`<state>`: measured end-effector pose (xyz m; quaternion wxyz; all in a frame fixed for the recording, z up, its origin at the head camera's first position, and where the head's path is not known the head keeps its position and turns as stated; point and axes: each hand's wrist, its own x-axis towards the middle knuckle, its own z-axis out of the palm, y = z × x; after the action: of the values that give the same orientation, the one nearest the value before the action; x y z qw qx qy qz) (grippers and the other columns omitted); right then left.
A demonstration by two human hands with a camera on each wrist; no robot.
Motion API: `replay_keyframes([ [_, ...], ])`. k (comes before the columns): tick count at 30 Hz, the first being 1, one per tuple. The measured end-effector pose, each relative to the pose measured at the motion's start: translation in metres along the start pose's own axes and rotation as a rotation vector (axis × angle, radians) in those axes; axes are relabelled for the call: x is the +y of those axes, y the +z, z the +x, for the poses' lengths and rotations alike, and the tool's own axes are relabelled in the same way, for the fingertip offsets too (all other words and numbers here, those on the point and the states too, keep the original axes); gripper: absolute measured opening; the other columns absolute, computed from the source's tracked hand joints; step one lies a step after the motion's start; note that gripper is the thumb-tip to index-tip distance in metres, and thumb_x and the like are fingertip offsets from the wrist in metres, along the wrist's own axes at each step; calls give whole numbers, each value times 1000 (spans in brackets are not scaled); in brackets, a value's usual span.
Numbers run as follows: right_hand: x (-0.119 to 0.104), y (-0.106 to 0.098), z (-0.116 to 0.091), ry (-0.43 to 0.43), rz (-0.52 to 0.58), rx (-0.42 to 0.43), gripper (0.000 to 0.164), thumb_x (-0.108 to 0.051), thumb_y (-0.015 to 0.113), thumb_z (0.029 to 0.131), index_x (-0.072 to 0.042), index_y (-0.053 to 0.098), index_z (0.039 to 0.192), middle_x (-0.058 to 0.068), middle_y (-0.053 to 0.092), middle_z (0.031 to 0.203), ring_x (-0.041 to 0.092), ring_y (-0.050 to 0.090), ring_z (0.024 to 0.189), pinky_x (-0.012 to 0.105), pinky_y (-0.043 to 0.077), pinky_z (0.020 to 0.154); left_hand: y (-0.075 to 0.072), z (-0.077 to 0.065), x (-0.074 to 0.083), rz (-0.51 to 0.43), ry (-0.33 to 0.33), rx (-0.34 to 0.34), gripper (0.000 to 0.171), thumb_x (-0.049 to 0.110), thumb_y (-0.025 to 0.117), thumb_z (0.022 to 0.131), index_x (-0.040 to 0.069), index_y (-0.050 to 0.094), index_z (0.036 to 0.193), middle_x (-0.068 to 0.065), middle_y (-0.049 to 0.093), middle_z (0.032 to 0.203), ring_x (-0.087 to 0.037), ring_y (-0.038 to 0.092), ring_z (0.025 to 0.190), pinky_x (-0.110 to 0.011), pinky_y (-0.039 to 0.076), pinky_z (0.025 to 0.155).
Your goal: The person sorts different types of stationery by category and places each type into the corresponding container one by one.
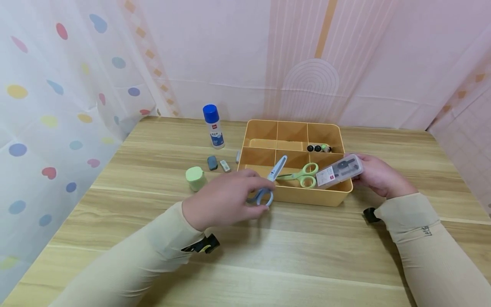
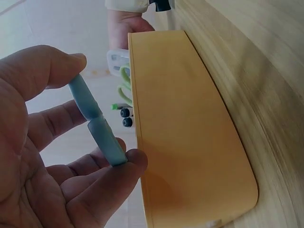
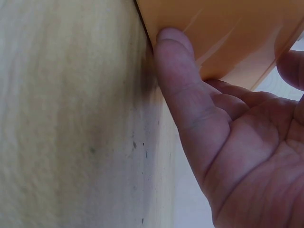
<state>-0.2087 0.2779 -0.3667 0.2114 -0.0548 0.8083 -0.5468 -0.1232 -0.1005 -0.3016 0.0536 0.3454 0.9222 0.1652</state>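
Note:
My left hand holds a pair of light blue scissors by the handle loops, blades pointing up and away over the front edge of a yellow compartment box. In the left wrist view the scissor handles sit between thumb and fingertips. My right hand rests at the box's right side. In the right wrist view its extended fingers lie against the outer wall. Inside the box, green scissors lean beside a clear compass case, which slants over the right rim near that hand.
Several dark-capped pens lie in the back right compartment. Left of the box are a white tube with a blue cap, a dark blue eraser, a small whitish block and a light green rounded container. A patterned curtain hangs behind.

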Motion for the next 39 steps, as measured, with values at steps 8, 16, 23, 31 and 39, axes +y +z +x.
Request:
replay_keyframes([
  [8, 0, 0, 0, 2, -3, 2, 57, -21, 38, 112, 15, 30, 156, -8, 72, 112, -3, 66, 94, 21, 59, 82, 2, 11, 5, -9, -6, -5, 38, 40, 74, 96, 27, 72, 131, 3, 68, 114, -12, 60, 85, -29, 51, 67],
  [16, 1, -1, 2, -2, -16, 0, 58, -23, 38, 112, 15, 31, 156, -1, 72, 119, -3, 66, 95, 22, 59, 83, 1, 20, 11, -53, -58, -34, 35, 44, 70, 96, 31, 73, 128, 8, 66, 105, -11, 60, 87, -29, 51, 68],
  [23, 1, -1, 2, -3, -12, -2, 58, -23, 37, 112, 15, 30, 156, -2, 72, 117, -3, 66, 95, 22, 59, 83, 4, 30, 16, -26, -70, -49, 29, 45, 66, 98, 31, 75, 122, 12, 68, 99, -9, 62, 84, -28, 51, 64],
  [31, 1, -1, 1, -3, -13, -4, 58, -24, 37, 112, 14, 32, 155, -2, 72, 115, 0, 67, 94, 23, 59, 82, 2, 42, 24, -33, -127, -82, 30, 50, 62, 97, 31, 76, 118, 13, 69, 96, -9, 64, 82, -29, 51, 63],
  [39, 1, -1, 1, -5, -1, -11, 58, -23, 38, 112, 15, 30, 156, -10, 72, 107, 1, 66, 93, 24, 59, 81, -5, 56, 31, -55, -200, -152, 26, 47, 56, 99, 27, 72, 103, 10, 68, 82, -12, 62, 73, -32, 50, 63],
])
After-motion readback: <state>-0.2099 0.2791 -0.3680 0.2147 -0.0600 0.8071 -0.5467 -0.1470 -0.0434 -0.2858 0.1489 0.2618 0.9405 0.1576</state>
